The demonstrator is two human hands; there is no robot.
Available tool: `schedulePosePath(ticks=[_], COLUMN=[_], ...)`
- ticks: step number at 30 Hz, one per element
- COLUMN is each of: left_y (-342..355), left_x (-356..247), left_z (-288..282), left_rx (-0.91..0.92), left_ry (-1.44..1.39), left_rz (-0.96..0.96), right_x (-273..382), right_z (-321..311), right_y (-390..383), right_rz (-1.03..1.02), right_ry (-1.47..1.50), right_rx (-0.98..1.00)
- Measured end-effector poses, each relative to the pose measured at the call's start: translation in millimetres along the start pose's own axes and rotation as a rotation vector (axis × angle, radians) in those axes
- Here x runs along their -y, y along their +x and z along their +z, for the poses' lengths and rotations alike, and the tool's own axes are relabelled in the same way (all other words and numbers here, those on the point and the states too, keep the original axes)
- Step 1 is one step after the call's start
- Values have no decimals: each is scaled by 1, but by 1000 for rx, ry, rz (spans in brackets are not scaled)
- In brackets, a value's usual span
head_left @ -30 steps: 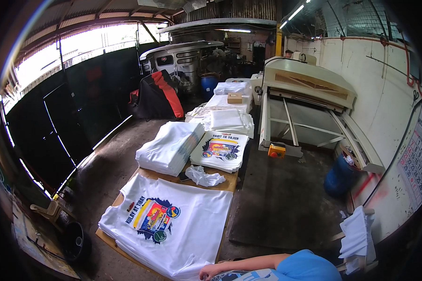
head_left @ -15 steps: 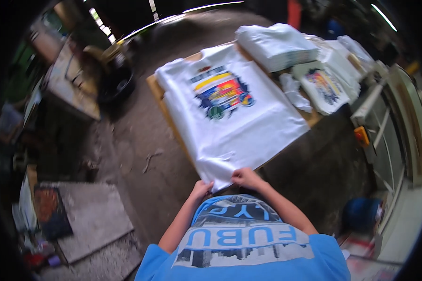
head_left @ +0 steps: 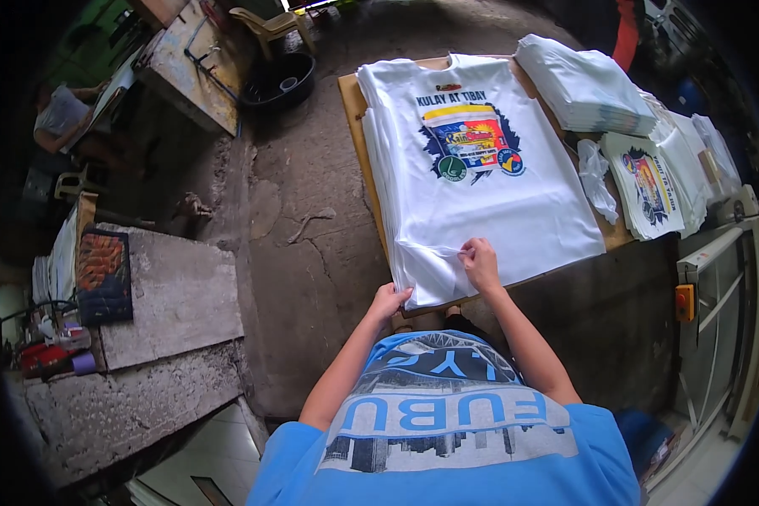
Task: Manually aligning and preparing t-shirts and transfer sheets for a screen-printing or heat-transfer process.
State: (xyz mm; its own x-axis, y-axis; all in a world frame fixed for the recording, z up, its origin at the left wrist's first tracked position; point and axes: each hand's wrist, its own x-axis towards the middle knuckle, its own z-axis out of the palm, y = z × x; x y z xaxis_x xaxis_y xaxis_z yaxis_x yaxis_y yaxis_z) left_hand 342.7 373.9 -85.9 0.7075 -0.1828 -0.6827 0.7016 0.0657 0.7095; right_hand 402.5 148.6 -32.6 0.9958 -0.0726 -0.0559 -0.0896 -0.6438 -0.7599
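A stack of white T-shirts (head_left: pixel 422 215) with a colourful chest print lies flat on a wooden table (head_left: pixel 352 101). My left hand (head_left: pixel 390 299) grips the shirts' near left corner, thumb on top. My right hand (head_left: pixel 481 263) pinches the top shirt's fabric a little farther in, where it forms a raised crease. Right of this stack are a crumpled white cloth (head_left: pixel 597 181), a pile of printed pieces (head_left: pixel 648 190) and a thick pile of folded white fabric (head_left: pixel 584 84).
A concrete ledge (head_left: pixel 164 304) stands at left, with another person (head_left: pixel 59 122) beyond it. A black basin (head_left: pixel 277 84) and plastic chair (head_left: pixel 261 25) sit behind, on the floor. A machine's cream frame (head_left: pixel 717 278) with an orange switch box (head_left: pixel 685 302) is at right.
The view has swung from the room down to the table. My left hand came into view at the corner. Since half a second ago my right hand has moved forward, pulling up a crease.
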Motion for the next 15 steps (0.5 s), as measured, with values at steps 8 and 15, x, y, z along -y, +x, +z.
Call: schedulePosePath(ticks=[8, 15], left_y=[-3, -9], left_x=[-1, -4], left_z=[-1, 1], left_rx=[-13, 29], left_ry=[78, 15], left_rz=[-12, 16], right_x=[-4, 4], right_z=[-17, -9], right_y=[3, -7], right_rz=[131, -197], right_ry=[338, -185], right_rx=[27, -45])
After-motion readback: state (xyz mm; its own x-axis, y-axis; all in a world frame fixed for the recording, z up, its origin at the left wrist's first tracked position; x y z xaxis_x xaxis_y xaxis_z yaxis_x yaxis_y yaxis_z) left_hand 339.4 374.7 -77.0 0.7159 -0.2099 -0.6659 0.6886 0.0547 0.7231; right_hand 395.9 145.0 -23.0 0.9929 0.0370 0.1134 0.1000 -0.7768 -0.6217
